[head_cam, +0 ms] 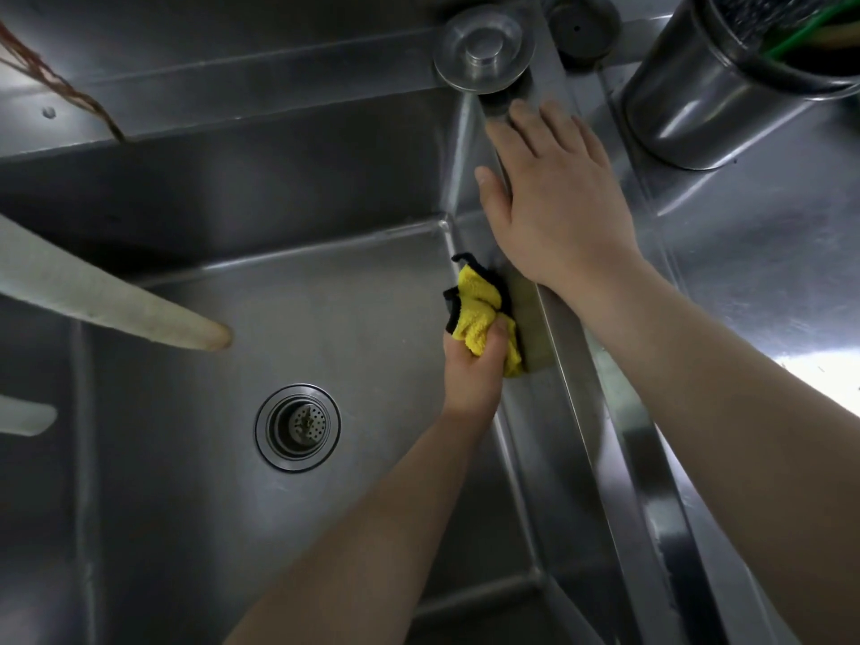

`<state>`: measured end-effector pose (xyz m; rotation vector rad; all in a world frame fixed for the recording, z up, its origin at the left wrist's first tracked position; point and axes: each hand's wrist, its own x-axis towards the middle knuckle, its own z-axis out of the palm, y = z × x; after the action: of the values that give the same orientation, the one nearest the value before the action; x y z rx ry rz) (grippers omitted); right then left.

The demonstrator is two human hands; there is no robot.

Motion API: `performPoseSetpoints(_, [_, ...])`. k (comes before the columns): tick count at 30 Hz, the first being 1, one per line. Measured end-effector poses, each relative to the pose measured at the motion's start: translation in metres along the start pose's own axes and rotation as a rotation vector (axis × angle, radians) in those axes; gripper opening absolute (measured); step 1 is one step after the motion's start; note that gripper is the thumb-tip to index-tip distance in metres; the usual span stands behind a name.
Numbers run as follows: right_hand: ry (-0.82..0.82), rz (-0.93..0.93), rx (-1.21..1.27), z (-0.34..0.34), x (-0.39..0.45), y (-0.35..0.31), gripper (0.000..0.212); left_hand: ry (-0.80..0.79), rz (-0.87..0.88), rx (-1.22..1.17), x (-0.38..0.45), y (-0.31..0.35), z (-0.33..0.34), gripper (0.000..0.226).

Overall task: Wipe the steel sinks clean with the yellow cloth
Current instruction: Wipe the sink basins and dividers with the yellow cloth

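Scrubbing the right-hand inner wall of the deep rectangular steel sink (279, 295) is what's going on here: the left hand (472, 370) has its fingers (498, 330) curled tight round a bunched-up yellow microfibre cloth with a dark edge (486, 314) and is pressing it against the wall, partway down from the rim. The right hand (554, 202) lies flat on the steel rim, fingers straight and a bit spread, looks like it's bracing. Main worry imo: those fingertips sit right up against the round steel drain plug (484, 46) parked on the rim at the far corner, so a slide forward could knock it into the basin. The tall steel utensil canister (726, 86) on the steel tabletop (768, 272) is just beside too. Also the cloth is so balled up that only a small patch touches, so streaks and the corner seam could get missed. The perforated round drain strainer (298, 426) and the floor around it look untouched, can't really tell.
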<state>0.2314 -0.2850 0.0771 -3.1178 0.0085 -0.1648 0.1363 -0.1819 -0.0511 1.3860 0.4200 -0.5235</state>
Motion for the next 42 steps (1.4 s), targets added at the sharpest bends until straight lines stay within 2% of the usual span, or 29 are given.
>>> performPoseSetpoints(7, [0.007, -0.006, -0.008, 0.001, 0.000, 0.001, 0.056, -0.028, -0.005, 0.169, 0.011, -0.027, -0.013, 0.056])
performPoseSetpoints(12, [0.017, -0.009, -0.002, 0.000, 0.000, 0.000, 0.056, -0.089, -0.045, 0.035, 0.009, 0.008, -0.016, 0.019])
performPoseSetpoints(18, [0.004, -0.001, 0.010, 0.000, 0.000, 0.000, 0.056, -0.180, -0.122, -0.079, -0.010, 0.017, -0.026, 0.008])
performPoseSetpoints(21, [-0.005, -0.002, 0.007, -0.002, -0.001, 0.000, 0.055, -0.214, -0.133, -0.092, -0.019, 0.023, -0.028, 0.036])
performPoseSetpoints(24, [0.002, 0.000, 0.030, -0.002, 0.000, -0.001, 0.055, -0.281, -0.139, -0.121, -0.028, 0.034, -0.028, 0.042])
performPoseSetpoints(29, [0.008, -0.006, 0.044, -0.001, -0.001, -0.001, 0.053, -0.299, -0.118, -0.237, -0.048, 0.049, -0.026, 0.052])
performPoseSetpoints(31, [0.043, 0.007, 0.166, -0.005, -0.002, -0.001, 0.048, -0.295, -0.098, -0.286, -0.058, 0.052, -0.022, 0.054])
performPoseSetpoints(34, [0.161, 0.108, 0.510, -0.017, -0.011, 0.001, 0.041, -0.284, -0.097, -0.400, -0.068, 0.051, -0.018, 0.070])
performPoseSetpoints(36, [0.181, 0.189, 0.603, -0.027, -0.023, 0.006, 0.039, -0.258, -0.114, -0.486, -0.069, 0.055, -0.016, 0.078])
performPoseSetpoints(39, [0.089, 0.159, 0.475, -0.031, -0.046, 0.013, 0.040, -0.200, -0.179, -0.574, -0.065, 0.060, -0.012, 0.071])
performPoseSetpoints(42, [0.015, 0.096, 0.376, -0.026, -0.070, 0.013, 0.043, -0.180, -0.170, -0.438, -0.068, 0.061, -0.007, 0.051])
